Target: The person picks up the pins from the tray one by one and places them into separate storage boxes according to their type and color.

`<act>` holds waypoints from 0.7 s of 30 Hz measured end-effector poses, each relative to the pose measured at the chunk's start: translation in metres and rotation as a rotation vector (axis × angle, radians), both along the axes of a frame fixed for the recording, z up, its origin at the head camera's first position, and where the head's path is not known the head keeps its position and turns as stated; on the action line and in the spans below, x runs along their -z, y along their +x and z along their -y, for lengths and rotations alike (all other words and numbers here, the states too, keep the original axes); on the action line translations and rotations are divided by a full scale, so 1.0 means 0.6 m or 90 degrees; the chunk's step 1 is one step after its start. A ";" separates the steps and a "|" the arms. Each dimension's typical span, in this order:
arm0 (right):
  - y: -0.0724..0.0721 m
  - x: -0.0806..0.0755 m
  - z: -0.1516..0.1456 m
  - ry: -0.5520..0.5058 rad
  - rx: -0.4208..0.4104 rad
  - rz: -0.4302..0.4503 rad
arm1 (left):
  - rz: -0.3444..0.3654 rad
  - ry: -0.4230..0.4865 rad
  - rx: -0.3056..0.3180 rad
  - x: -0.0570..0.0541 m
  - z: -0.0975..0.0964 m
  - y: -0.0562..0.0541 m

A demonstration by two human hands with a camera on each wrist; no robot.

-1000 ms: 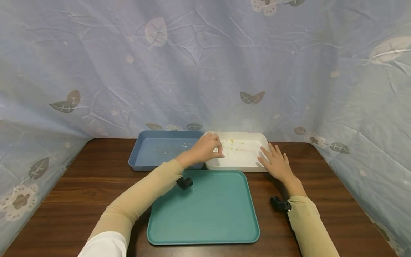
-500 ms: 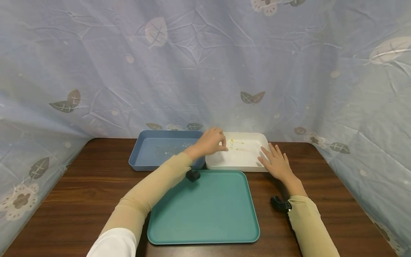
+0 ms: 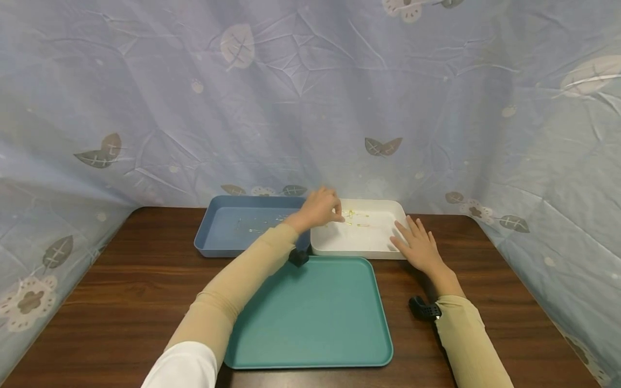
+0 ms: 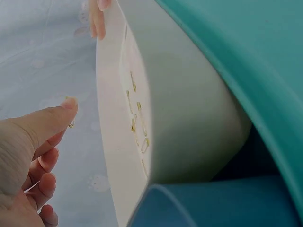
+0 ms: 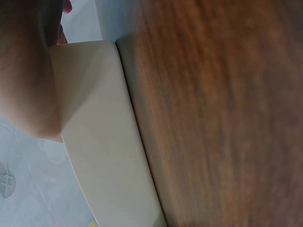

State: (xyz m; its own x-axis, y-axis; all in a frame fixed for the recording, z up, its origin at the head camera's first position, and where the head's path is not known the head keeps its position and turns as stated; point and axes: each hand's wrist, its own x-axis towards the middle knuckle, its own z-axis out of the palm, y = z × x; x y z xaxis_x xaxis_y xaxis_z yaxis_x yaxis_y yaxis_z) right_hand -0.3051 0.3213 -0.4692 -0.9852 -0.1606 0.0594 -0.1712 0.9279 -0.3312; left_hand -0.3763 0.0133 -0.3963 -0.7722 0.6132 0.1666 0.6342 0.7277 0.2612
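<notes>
Above the left part of the white tray, my left hand pinches a small gold safety pin between thumb and index finger. Most of that pin is hidden by the fingertips. Below in the white tray lie several more gold safety pins, loosely grouped. My right hand rests with spread, straight fingers at the tray's right rim. In the right wrist view, part of that hand overlaps the tray's outer wall.
A blue tray holding several silver pins stands left of the white one, partly behind my left arm. A teal tray lies in front of both on the wooden table. A patterned curtain hangs behind.
My left hand has moved right and farther back over the white tray, its thumb and index finger kept together. The right hand stays in the same place.
</notes>
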 end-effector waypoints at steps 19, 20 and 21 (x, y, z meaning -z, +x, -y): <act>0.002 -0.007 -0.001 -0.010 -0.006 0.006 | 0.007 -0.008 -0.038 0.020 -0.011 -0.009; 0.001 -0.008 -0.001 -0.009 -0.008 0.004 | 0.006 -0.008 -0.041 0.020 -0.010 -0.009; 0.001 -0.008 -0.001 -0.009 -0.009 0.003 | 0.008 -0.005 -0.043 0.020 -0.009 -0.009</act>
